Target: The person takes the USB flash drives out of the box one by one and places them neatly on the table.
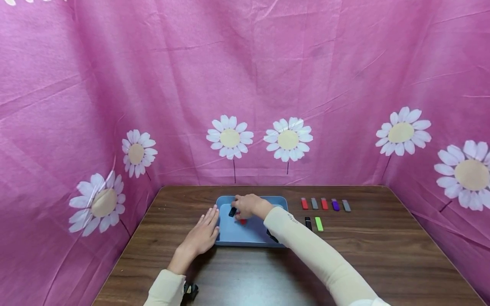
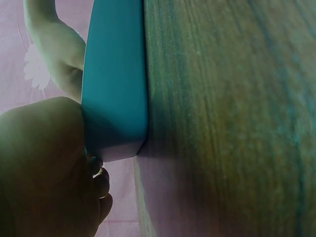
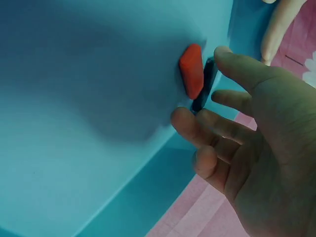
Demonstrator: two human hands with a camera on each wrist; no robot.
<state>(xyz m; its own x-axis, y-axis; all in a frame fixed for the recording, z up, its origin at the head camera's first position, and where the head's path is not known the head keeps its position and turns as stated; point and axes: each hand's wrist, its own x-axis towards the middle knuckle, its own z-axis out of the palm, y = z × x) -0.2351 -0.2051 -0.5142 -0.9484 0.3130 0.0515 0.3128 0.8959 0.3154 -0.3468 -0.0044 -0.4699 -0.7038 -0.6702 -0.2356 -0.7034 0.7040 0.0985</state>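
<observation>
In the head view, a blue tray (image 1: 249, 244) lies on the table. My left hand (image 1: 200, 233) rests along its left side with the fingers straight. Over the back left of the tray reaches my right hand (image 1: 249, 205), fingers pointing down. Near its fingertips are a black USB stick (image 1: 232, 212) and a red USB stick (image 1: 243, 221). In the right wrist view, the thumb and bent fingers stand spread around the black stick (image 3: 205, 84), beside the red stick (image 3: 191, 70); I cannot tell whether they touch. My left hand (image 2: 44, 163) is against the tray wall (image 2: 116, 74) in the left wrist view.
Right of the tray, a row holds several USB sticks: red (image 1: 304, 204), grey, red, purple (image 1: 335, 205) and grey (image 1: 346, 205). Below it lie a black stick (image 1: 308, 223) and a green stick (image 1: 319, 224). A pink flowered curtain (image 1: 260, 76) surrounds the wooden table (image 1: 367, 255).
</observation>
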